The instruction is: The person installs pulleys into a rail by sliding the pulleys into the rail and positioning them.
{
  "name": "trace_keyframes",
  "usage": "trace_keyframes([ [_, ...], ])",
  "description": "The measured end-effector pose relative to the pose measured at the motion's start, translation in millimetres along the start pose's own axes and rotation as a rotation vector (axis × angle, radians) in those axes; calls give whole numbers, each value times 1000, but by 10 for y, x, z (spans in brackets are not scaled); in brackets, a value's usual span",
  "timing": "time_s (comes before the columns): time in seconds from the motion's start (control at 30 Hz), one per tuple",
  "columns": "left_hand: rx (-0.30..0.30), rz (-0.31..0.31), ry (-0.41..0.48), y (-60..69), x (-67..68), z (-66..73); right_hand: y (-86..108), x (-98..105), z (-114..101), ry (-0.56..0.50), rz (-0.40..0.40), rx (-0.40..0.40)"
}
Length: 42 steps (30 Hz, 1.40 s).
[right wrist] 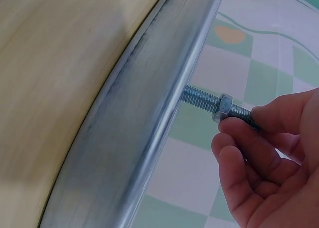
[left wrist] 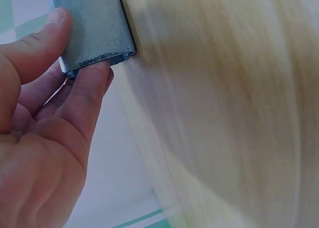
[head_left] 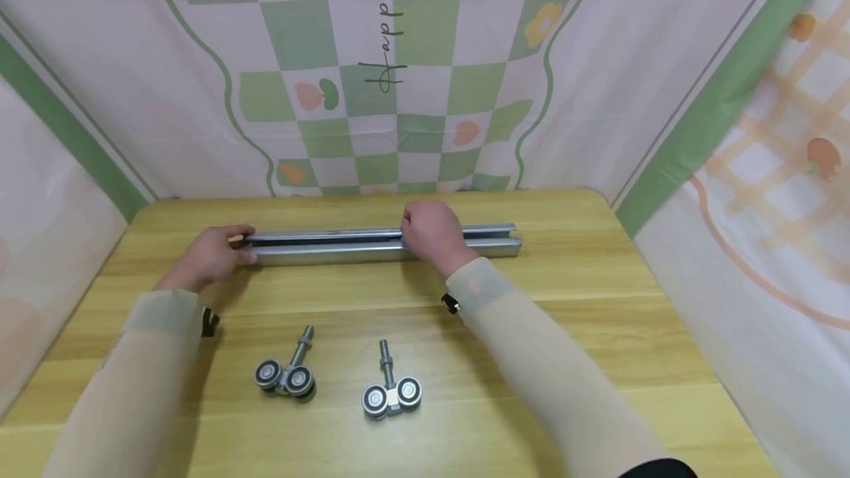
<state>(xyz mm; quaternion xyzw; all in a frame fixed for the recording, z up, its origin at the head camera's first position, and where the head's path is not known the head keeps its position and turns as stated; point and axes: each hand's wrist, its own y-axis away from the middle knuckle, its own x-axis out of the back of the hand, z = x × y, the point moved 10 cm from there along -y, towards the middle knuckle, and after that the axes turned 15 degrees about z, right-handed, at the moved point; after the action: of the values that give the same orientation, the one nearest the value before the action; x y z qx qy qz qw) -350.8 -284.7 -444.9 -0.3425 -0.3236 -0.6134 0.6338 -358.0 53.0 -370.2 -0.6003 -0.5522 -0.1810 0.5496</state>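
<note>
A metal C-shaped rail (head_left: 332, 251) lies across the far part of the table, its slot facing up. My left hand (head_left: 211, 253) holds its left end; in the left wrist view the thumb lies along the side wall and the fingers (left wrist: 89, 88) are at the end opening. A threaded bolt (right wrist: 199, 99) with a hex nut (right wrist: 224, 107) stands up out of the slot. My right hand (head_left: 434, 234) pinches the top of that bolt between thumb and fingers. Whatever the bolt joins inside the rail is hidden.
Two roller trolleys with bolts lie on the near part of the wooden table (head_left: 564, 360): a left trolley (head_left: 287, 377) and a right trolley (head_left: 392, 395). A patterned cloth (head_left: 425, 131) hangs behind the table's far edge, with more cloth at both sides.
</note>
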Motion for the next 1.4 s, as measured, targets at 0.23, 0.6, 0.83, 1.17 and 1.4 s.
trace_keyframes([
  [0.23,1,-2,-7,-3,-8,-5,-32,-80,-118,7,-19,7],
  [0.6,16,5,16,28,21,29,-79,-195,-326,-16,-28,30],
  [0.83,22,-6,16,7,-24,24,-94,-254,-441,-32,-56,49],
  [1.17,14,-3,26,-3,-36,58,-138,-321,-564,-60,-64,46],
  [1.4,18,-5,25,8,-29,53,-174,-414,-752,-5,-82,94],
])
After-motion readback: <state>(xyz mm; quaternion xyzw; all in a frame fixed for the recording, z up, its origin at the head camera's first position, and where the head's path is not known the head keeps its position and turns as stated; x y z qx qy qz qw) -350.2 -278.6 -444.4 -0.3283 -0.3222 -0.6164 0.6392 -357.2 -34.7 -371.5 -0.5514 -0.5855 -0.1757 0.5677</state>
